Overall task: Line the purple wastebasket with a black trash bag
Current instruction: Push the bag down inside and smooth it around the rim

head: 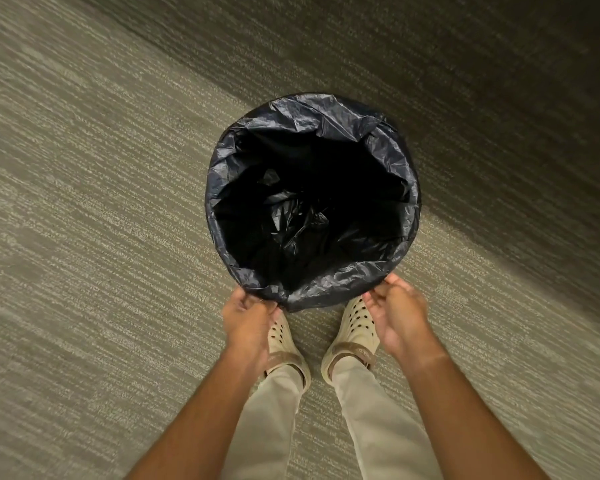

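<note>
A: Where is the black trash bag (329, 282)?

B: Centre of the frame, seen from straight above. Its mouth is folded out over a round rim all the way around, and the rest sags into a dark, crumpled hollow inside.

A: And the purple wastebasket?

B: None of its purple shows; the plastic hides the rim and sides from this angle, so I can only say the bag sits in a round shape on the striped carpet (94, 209).

A: What are the 2 hands doing?

B: The left hand (248, 322), lower centre, has its fingers curled onto the bag's folded edge at the lower left of the rim, gripping the plastic. The right hand (397, 315) is at the lower right of the rim, fingers bent, tips touching the bag's edge; whether it actually pinches the plastic I cannot tell.

A: Anything else?

B: 2 cream clogs, the left one (286, 344) and the right (354, 336), just below the bag, with beige trouser legs (378, 420) running to the bottom edge.
</note>
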The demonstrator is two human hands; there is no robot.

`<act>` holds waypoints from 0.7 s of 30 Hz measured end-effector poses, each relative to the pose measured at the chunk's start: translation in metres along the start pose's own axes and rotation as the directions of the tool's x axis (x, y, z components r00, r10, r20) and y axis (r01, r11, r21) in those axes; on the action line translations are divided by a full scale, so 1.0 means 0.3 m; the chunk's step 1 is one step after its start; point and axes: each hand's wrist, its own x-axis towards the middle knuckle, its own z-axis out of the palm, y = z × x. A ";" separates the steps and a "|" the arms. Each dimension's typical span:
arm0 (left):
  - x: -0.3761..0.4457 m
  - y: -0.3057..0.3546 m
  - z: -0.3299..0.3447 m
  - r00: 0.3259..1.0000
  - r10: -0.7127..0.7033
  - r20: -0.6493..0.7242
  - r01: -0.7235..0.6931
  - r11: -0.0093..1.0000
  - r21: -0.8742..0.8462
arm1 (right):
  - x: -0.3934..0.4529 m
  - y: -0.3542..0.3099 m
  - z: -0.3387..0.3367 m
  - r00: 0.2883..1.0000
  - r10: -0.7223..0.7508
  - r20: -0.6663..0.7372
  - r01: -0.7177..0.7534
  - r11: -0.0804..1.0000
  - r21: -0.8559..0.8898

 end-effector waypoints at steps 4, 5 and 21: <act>0.030 0.007 0.014 0.998 0.017 -0.057 -0.018 1.000 -0.010 | 0.027 -0.027 0.023 1.000 0.016 -0.010 -0.014 0.982 0.189; 0.043 0.006 0.016 0.997 0.011 -0.076 -0.012 1.000 -0.013 | 0.021 -0.033 0.032 0.999 0.007 -0.032 0.000 0.977 0.212; 0.073 0.105 0.080 0.982 0.067 -0.178 -0.115 0.955 -0.274 | 0.052 -0.010 0.229 0.828 -0.220 -0.516 0.238 0.971 -0.033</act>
